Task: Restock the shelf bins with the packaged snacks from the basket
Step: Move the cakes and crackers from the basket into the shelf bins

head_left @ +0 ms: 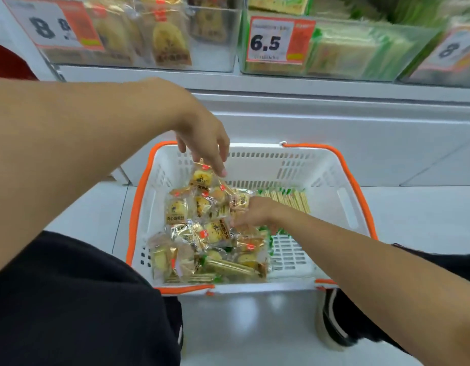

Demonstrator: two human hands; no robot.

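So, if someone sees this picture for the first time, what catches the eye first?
Probably the white plastic basket with the orange rim on the floor at centre, with clear-wrapped yellow pastry packets piled in its left half. The left hand pinches one packet above the pile, while the right hand reaches in among the packets. Above, the clear shelf bins carry bold orange-and-white price tags.

A pale glossy floor (426, 215) carries a white slotted basket (331, 180) with orange rim and handles, standing directly beneath both grips. A black shoe with a white sole (331, 323) rests on the floor just nearer than the right grip. Above and beyond the grips, a white shelf (281, 85) carries clear bins: one of yellow pastries (215, 38), one of green packs (373, 48).
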